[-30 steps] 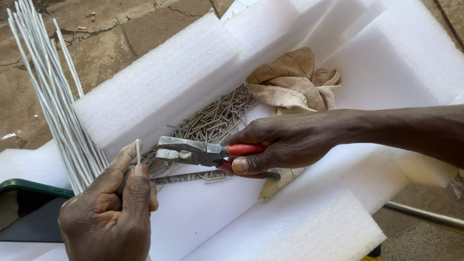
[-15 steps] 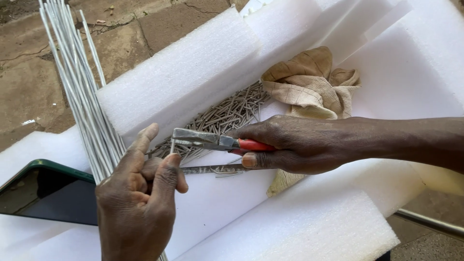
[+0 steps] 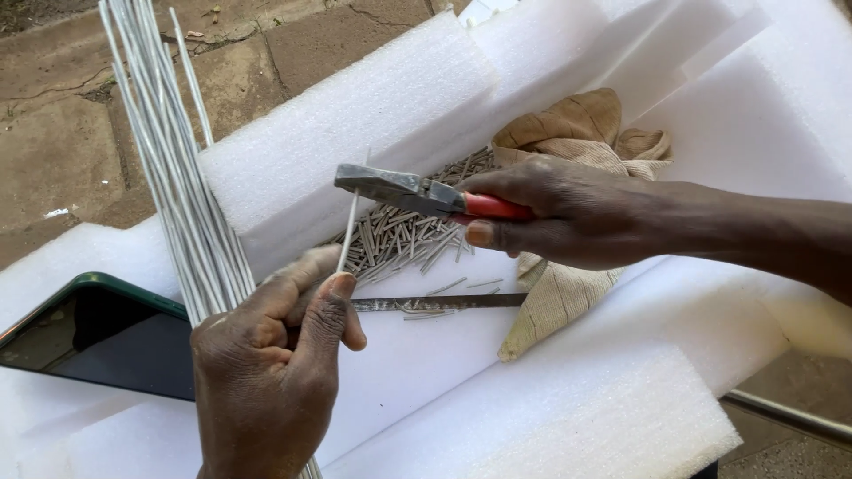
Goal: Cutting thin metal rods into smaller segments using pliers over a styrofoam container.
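Note:
My left hand (image 3: 266, 372) grips a bundle of long thin metal rods (image 3: 169, 160) and pinches one rod (image 3: 349, 235) between thumb and forefinger so its tip sticks up. My right hand (image 3: 568, 217) holds red-handled pliers (image 3: 417, 193), whose grey jaws sit just beside the top of that rod. Below the pliers lies a pile of short cut rod pieces (image 3: 404, 239) on white foam. A flat metal file (image 3: 444, 302) lies on the foam beside my left thumb.
White foam sheets and blocks (image 3: 355, 106) cover the work surface. A tan cloth (image 3: 568, 133) lies under my right hand. A dark phone with a green edge (image 3: 98, 333) rests at the left. Paving stones (image 3: 53, 133) show beyond.
The view has shifted right. My left hand has pushed the single rod higher, and the pliers have lifted from its base to level with its upper end.

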